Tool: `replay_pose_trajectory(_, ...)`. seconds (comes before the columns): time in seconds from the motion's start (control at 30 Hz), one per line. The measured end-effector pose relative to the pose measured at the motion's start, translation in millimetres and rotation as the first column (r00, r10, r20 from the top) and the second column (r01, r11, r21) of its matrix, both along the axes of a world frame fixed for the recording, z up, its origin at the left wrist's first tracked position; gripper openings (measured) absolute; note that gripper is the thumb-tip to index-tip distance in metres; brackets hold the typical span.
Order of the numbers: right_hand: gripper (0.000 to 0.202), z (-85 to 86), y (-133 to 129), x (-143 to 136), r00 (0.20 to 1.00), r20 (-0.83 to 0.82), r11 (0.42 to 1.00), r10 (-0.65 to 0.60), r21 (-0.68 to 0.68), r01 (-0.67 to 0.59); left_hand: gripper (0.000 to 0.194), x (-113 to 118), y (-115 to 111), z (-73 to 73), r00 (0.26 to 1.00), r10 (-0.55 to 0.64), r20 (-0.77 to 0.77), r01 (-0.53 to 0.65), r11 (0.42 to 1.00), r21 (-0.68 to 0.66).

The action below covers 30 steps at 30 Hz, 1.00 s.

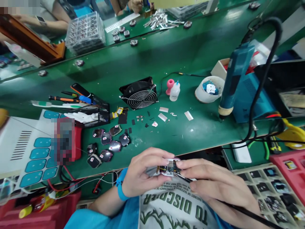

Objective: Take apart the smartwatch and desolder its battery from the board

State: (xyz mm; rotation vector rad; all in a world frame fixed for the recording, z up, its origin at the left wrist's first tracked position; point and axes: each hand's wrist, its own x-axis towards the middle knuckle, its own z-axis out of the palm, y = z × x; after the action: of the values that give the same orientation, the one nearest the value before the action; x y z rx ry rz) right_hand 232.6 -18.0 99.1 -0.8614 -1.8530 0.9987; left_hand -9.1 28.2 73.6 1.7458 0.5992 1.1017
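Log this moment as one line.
left hand: holds small electronic assembly | right hand: holds thin dark tool at assembly | bench: fan, bottle

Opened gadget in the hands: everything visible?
The gadget has a pale rim, exposed electronics and a silvery patch; thin yellow wire shows at its left. Its innards face the camera. The left hand grips one side, the right hand steadies the other, in front of the bench. That hand's slim dark tool points at its lower edge; contact unclear.

A glossy green worktop (162,140) stretches across the room, another green surface (141,29) adjoining its far side.
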Motion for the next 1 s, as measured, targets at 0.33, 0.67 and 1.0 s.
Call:
replay_pose_trajectory(0.33, 0.021, 9.0, 1, 0, 1.0, -0.011, 0.998, 0.014, 0.06, -0.013, 0.037, 0, -2, 7.8, 0.999, 0.028, -0.042, -0.026, 0.998, 0.06)
replay_pose_trajectory(0.67, 0.017, 11.7, 3, -1, 1.0, 0.01, 0.994, 0.014, 0.108, -0.015, 0.039, 0, -2, 7.4, 0.999, 0.026, -0.027, -0.024, 0.997, 0.074)
replay_pose_trajectory(1.0, 0.021, 9.9, 4, -1, 1.0, 0.014, 0.992, 0.027, 0.122, -0.029, 0.042, -1, -2, 6.3, 0.999, 0.034, -0.041, -0.03, 0.996, 0.078)
